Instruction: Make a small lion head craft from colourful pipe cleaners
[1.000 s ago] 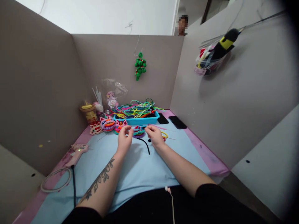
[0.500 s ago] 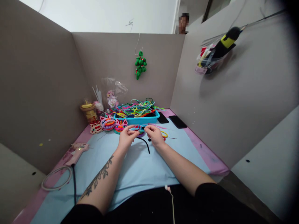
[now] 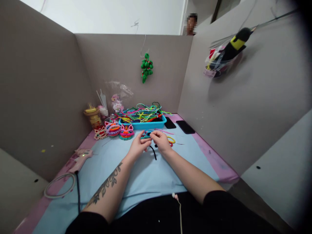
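A small blue pipe-cleaner figure (image 3: 145, 134) with red and dark bits is between my hands, above the front of the blue tray. My left hand (image 3: 138, 145) is closed around its left side. At its right side, my right hand (image 3: 159, 140) pinches a small black piece against it; the fingertips partly cover that piece. A black pipe cleaner (image 3: 153, 152) lies on the cloth below my hands. Yellow and red pipe-cleaner loops (image 3: 172, 140) rest just right of my right hand, beside a pink pipe cleaner (image 3: 165, 131).
The blue tray (image 3: 143, 126) holds a heap of colourful pipe cleaners. Finished-looking pipe-cleaner faces (image 3: 126, 132) stand to its left, near a lidded cup (image 3: 93, 117). Two black phones (image 3: 185, 127) lie at right. A pink glue gun (image 3: 83, 158) with its cable lies at left. Partitions surround the table.
My left hand has moved right, closer to my right hand, and its grip has shifted along the blue figure. The right hand has hardly moved.
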### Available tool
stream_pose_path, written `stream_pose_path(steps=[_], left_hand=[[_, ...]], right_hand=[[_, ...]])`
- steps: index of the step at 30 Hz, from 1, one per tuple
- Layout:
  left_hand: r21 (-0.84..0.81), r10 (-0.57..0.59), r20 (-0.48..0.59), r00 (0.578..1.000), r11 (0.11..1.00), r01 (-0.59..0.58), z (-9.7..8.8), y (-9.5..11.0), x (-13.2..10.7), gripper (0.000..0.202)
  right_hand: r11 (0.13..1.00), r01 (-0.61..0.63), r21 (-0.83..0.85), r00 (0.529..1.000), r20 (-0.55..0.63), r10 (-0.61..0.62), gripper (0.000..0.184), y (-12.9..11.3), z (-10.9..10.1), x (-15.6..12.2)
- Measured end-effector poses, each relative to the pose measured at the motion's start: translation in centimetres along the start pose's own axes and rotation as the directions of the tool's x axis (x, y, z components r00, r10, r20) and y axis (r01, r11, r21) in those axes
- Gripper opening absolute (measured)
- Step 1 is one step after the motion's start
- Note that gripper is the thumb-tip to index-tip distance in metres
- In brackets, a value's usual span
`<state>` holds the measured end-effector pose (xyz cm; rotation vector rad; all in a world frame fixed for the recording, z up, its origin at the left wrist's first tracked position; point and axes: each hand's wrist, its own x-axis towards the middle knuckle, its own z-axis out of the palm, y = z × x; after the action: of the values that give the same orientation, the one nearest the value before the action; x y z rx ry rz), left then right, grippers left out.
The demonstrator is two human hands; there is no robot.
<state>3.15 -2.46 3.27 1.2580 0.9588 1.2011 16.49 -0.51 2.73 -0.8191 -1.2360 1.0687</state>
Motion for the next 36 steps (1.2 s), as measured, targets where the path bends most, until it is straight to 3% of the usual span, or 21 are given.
stream_pose_path(steps=[6, 12, 15, 18, 20, 23, 27, 31, 36], left_hand=[[0.127, 0.015, -0.052, 0.999, 0.992, -0.008, -0.5, 0.1, 0.0, 0.089], [0.201, 0.086, -0.181, 0.980, 0.978, -0.049, -2.4, 0.6, 0.5, 0.077], [0.268, 0.171, -0.302, 0.938, 0.959, -0.089, -3.7, 0.2, 1.2, 0.062], [0.358, 0.307, -0.392, 0.867, 0.919, -0.163, -4.2, 0.0, 1.5, 0.047], [0.420, 0.390, -0.379, 0.839, 0.880, -0.220, -3.9, 0.1, 1.3, 0.035], [0.512, 0.455, -0.281, 0.845, 0.816, -0.269, -2.8, 0.5, 0.5, 0.021], [0.543, 0.474, -0.216, 0.854, 0.785, -0.298, -1.9, 0.6, -0.1, 0.021], [0.528, 0.488, -0.218, 0.845, 0.787, -0.319, -1.9, 0.0, 0.1, 0.024], [0.501, 0.454, -0.221, 0.863, 0.812, -0.299, -1.4, -0.1, 0.0, 0.028]], right_hand=[[1.000, -0.008, 0.010, 1.000, -0.006, 0.008, 0.024, 0.0, 0.0, 0.1], [0.999, -0.033, 0.002, 0.998, -0.044, 0.033, 0.027, 0.3, -0.5, 0.3], [1.000, -0.019, 0.018, 0.999, -0.046, 0.020, 0.026, 0.3, -0.6, 0.3], [1.000, -0.024, 0.010, 0.999, -0.046, 0.025, 0.026, 0.3, -0.7, 0.3], [1.000, -0.028, 0.004, 0.998, -0.048, 0.028, 0.026, 0.4, -0.6, 0.3], [1.000, -0.030, 0.006, 0.999, -0.038, 0.030, 0.026, 0.4, -0.5, 0.2], [1.000, -0.014, 0.023, 1.000, -0.012, 0.015, 0.024, 0.5, -0.4, 0.3], [1.000, -0.005, 0.021, 1.000, -0.011, 0.005, 0.023, 0.6, -0.3, 0.3], [0.999, -0.009, 0.035, 1.000, 0.021, 0.008, 0.024, 0.5, 0.1, 0.0]])
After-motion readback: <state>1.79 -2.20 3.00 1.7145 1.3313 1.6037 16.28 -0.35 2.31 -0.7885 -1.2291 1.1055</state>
